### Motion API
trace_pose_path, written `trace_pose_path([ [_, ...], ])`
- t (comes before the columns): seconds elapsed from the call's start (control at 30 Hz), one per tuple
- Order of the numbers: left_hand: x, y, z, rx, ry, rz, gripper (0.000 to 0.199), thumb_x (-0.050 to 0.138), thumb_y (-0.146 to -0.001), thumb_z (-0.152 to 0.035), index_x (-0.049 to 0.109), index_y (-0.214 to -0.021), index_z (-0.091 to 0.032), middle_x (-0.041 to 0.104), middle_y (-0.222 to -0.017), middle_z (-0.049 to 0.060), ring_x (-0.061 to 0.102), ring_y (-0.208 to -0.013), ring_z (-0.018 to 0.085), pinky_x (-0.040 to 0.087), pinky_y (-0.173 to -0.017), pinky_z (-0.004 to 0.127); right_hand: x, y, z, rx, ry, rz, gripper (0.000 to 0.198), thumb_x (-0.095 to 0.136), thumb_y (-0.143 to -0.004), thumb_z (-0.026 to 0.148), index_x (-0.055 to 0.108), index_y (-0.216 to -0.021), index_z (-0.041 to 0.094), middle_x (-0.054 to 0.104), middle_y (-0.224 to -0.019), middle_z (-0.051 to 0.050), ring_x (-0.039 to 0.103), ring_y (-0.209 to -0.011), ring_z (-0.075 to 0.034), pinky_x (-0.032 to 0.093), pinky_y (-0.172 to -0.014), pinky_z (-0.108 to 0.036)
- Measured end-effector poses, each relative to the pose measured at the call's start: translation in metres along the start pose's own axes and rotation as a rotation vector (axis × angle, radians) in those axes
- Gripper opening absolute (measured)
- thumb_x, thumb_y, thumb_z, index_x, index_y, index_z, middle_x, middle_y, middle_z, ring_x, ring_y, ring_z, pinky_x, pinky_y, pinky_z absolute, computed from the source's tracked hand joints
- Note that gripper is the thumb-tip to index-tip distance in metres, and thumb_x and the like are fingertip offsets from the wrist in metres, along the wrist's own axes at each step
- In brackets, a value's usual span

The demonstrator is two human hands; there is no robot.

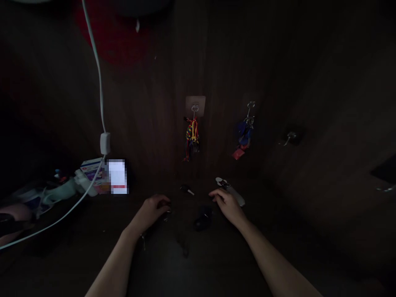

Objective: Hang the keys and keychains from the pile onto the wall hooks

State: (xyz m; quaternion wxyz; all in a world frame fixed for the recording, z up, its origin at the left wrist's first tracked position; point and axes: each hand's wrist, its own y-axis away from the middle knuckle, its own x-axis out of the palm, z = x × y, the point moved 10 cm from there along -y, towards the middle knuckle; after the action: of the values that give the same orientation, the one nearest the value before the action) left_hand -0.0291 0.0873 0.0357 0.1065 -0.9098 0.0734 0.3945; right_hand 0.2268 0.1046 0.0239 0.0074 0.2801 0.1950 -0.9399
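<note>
Wall: dark wood-grain wall (148, 123) behind everything.
Surface: dark surface (161, 268), dimly lit, before the wall.
Cable: white cable (97, 70) hangs at the left, then curves down past a carton (92, 165).
Hands: well apart; left hand (155, 206) has curled fingers, its grip unclear; right hand (225, 200) has thumb and finger parted, nothing visible between them.
Hanging bunches: multicoloured bunch (192, 134) on the middle hook, blue-and-red bunch (243, 134) to its right.
Pale strip: pale strip (237, 196) just beside the right hand.
Dark object: dark object (202, 219) between the hands, too dim to identify.
Key: black-headed key (187, 189) between the hands, toward the wall.
Metal piece: small metal piece (168, 211) at the left thumb tip; whether held, cannot tell.
</note>
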Motion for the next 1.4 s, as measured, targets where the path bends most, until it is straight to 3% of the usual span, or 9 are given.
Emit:
trace_pose_path([
  [0.23, 0.016, -0.004, -0.028, 0.150, 0.099, -0.168, 0.015, 0.050, -0.080, -0.026, 0.065, -0.081, -0.023, 0.066, -0.083, 0.000, 0.062, -0.080, 0.016, 0.046, -0.076, 0.026, 0.005, 0.001, 0.012, -0.056, 0.021, 0.019, 0.025, 0.040, -0.085, 0.020, 0.064, -0.082, 0.022, 0.064, -0.083, -0.002, 0.061, -0.069, -0.015, 0.047, -0.065, -0.028],
  [0.47, 0.006, -0.004, -0.032, 0.014, 0.280, -0.296, 0.016, 0.055, -0.077, -0.033, 0.064, -0.074, -0.020, 0.066, -0.078, 0.001, 0.062, -0.074, 0.017, 0.048, -0.069, 0.026, 0.010, 0.001, 0.041, -0.128, -0.032, 0.030, 0.024, 0.042, -0.085, 0.018, 0.065, -0.084, 0.024, 0.067, -0.086, -0.002, 0.061, -0.084, -0.017, 0.046, -0.077, -0.030],
  [0.63, 0.025, -0.004, -0.040, -0.031, 0.418, -0.175, 0.021, 0.057, -0.075, -0.038, 0.064, -0.072, -0.018, 0.064, -0.065, -0.001, 0.061, -0.063, 0.015, 0.047, -0.058, 0.023, 0.031, 0.010, 0.069, -0.181, -0.087, 0.127, 0.016, 0.054, -0.083, 0.025, 0.065, -0.095, 0.025, 0.066, -0.090, -0.002, 0.060, -0.086, -0.017, 0.046, -0.079, -0.029],
  [0.8, 0.033, -0.003, -0.048, 0.022, 0.334, -0.163, 0.014, 0.056, -0.073, -0.029, 0.066, -0.069, -0.019, 0.067, -0.066, -0.001, 0.062, -0.066, 0.016, 0.047, -0.061, 0.023, 0.047, 0.016, 0.079, -0.218, -0.064, 0.206, 0.014, 0.063, -0.078, 0.032, 0.063, -0.089, 0.023, 0.064, -0.086, -0.002, 0.059, -0.081, -0.016, 0.045, -0.074, -0.028],
  [1.07, 0.031, -0.002, -0.049, 0.022, 0.267, -0.197, 0.018, 0.057, -0.075, -0.036, 0.063, -0.069, -0.020, 0.066, -0.064, -0.002, 0.062, -0.063, 0.016, 0.047, -0.060, 0.023, 0.039, 0.012, 0.073, -0.175, -0.065, 0.126, 0.013, 0.055, -0.083, 0.029, 0.063, -0.078, 0.021, 0.063, -0.075, 0.000, 0.059, -0.071, -0.014, 0.042, -0.066, -0.024],
  [1.4, 0.046, -0.008, -0.043, -0.004, 0.570, -0.085, 0.029, 0.052, -0.080, -0.042, 0.067, -0.084, -0.017, 0.070, -0.072, 0.002, 0.066, -0.070, 0.017, 0.052, -0.067, 0.027, 0.034, 0.006, 0.057, -0.021, -0.274, 0.131, 0.024, 0.051, -0.084, 0.038, 0.062, -0.075, 0.019, 0.059, -0.066, 0.002, 0.055, -0.065, -0.013, 0.040, -0.059, -0.022],
])
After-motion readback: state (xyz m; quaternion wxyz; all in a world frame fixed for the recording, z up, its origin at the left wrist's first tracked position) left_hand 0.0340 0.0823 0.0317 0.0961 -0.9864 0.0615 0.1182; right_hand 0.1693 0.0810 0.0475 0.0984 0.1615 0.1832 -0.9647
